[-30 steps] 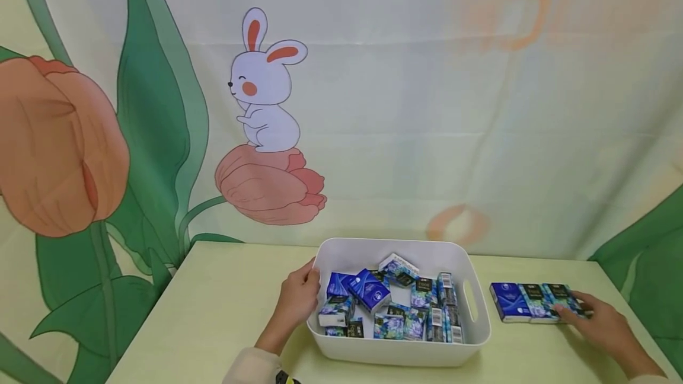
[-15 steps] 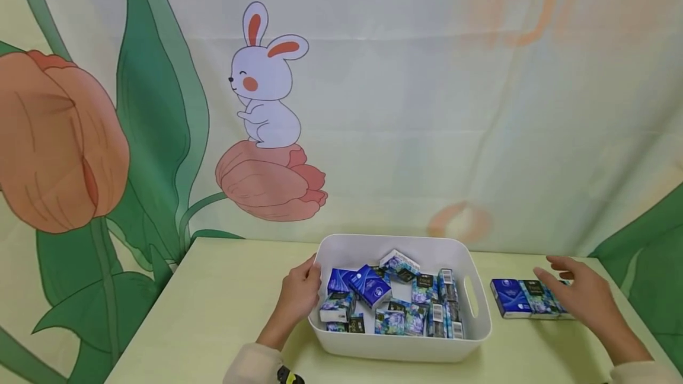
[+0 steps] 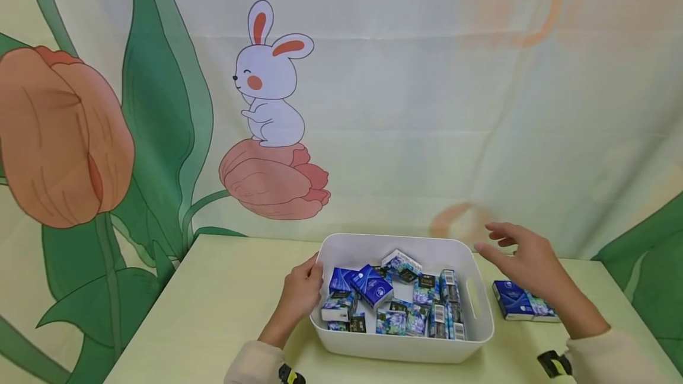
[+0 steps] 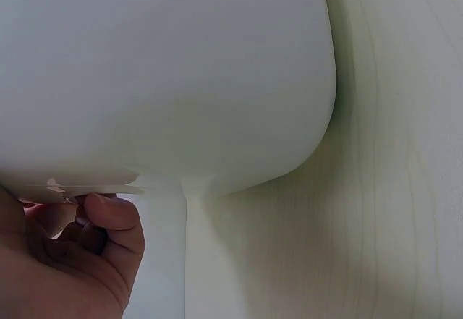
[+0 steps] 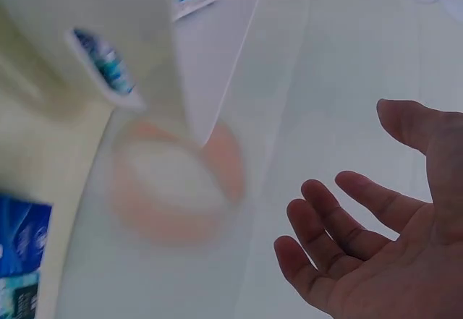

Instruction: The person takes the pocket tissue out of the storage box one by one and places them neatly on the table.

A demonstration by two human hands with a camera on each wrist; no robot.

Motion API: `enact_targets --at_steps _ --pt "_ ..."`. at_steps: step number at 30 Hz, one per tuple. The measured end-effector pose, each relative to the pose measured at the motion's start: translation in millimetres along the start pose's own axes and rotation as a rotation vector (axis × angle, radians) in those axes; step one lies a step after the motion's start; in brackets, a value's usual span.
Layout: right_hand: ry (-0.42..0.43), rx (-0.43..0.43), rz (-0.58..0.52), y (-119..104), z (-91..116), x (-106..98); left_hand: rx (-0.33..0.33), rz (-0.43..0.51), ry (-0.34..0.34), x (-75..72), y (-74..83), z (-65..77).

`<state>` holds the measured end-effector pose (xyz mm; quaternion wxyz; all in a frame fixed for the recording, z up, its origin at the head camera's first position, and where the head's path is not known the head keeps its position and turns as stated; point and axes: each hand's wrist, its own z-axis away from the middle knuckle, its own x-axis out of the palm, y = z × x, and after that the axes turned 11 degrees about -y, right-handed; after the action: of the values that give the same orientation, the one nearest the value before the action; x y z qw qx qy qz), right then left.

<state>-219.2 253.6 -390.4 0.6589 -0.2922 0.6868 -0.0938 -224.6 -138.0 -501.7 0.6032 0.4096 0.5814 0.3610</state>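
Note:
A white plastic basket (image 3: 400, 351) stands on the table, with several small pocket tissue packs in it, some plain blue (image 3: 372, 286) and some floral. My left hand (image 3: 300, 292) grips the basket's left side; in the left wrist view its fingers (image 4: 116, 214) curl at the basket's edge. Raised above the table by the basket's right rear corner, my right hand (image 3: 528, 259) holds nothing. Its fingers are spread and relaxed in the right wrist view. Under my right forearm lies a row of tissue packs, a blue one (image 3: 511, 300) at its left end; the row's right part is hidden.
The pale yellow table (image 3: 213, 307) ends at the back against a hanging cloth (image 3: 395, 105) printed with a rabbit and tulips. An oval handle hole (image 3: 472, 299) opens in the basket's right side.
My right hand has let go of the right end of the tissue pack row, lifted, and moved left toward the basket. The left hand has kept its grip on the basket.

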Motion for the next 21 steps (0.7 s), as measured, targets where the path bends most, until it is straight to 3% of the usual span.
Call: enact_targets --at_steps 10,21 --pt "-0.056 -0.186 -0.007 -54 -31 19 -0.003 0.014 0.000 -0.3 0.6 -0.4" --pt "-0.287 -0.220 0.027 -85 -67 56 0.004 0.028 -0.011 -1.7 -2.0 0.9"
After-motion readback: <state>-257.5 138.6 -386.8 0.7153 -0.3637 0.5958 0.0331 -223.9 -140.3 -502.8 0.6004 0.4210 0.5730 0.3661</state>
